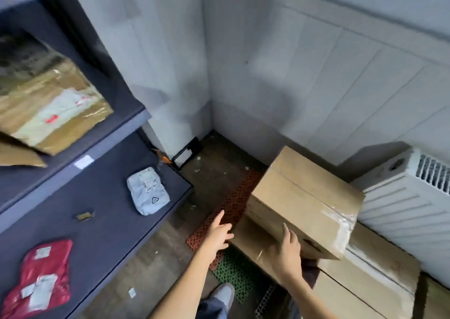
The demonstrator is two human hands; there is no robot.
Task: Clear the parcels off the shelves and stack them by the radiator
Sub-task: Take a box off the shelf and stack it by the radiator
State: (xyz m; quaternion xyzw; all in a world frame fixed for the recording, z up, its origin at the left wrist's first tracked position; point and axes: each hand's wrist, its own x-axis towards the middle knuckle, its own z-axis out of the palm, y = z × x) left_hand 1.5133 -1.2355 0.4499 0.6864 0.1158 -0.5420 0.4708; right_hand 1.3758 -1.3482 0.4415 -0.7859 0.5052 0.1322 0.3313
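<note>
My right hand [287, 253] lies flat and open against the cardboard box [304, 204] stacked beside the radiator [409, 197] at four o'clock; my left hand [218, 231] hovers open.

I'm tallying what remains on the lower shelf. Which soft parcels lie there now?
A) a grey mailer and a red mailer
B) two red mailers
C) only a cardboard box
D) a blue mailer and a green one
A: on the lower shelf lie a grey mailer and a red mailer.

Brown box [304, 197] atop box stack [370, 279], beside radiator [409, 211].
</note>
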